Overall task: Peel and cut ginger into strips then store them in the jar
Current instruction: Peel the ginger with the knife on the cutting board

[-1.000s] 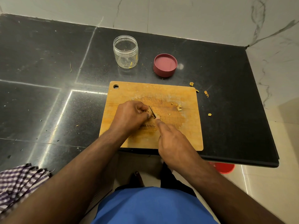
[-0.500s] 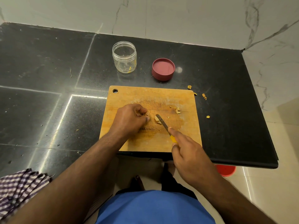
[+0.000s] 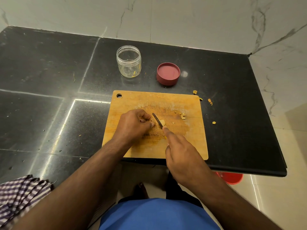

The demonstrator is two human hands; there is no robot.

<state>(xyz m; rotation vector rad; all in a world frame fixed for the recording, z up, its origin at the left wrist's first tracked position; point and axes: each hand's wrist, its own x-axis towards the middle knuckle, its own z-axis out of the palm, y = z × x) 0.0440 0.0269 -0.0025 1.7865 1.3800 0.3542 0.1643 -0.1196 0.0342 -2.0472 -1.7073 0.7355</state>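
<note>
Right hand (image 3: 184, 156) grips knife (image 3: 157, 121), blade on ginger (image 3: 163, 122); left hand (image 3: 134, 125) fingers curled beside it, hold unclear, on cutting board (image 3: 187, 143).

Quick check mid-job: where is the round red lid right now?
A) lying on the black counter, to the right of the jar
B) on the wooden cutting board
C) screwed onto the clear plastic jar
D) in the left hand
A: the round red lid lies on the black counter, to the right of the open clear plastic jar, beyond the wooden cutting board.
</note>
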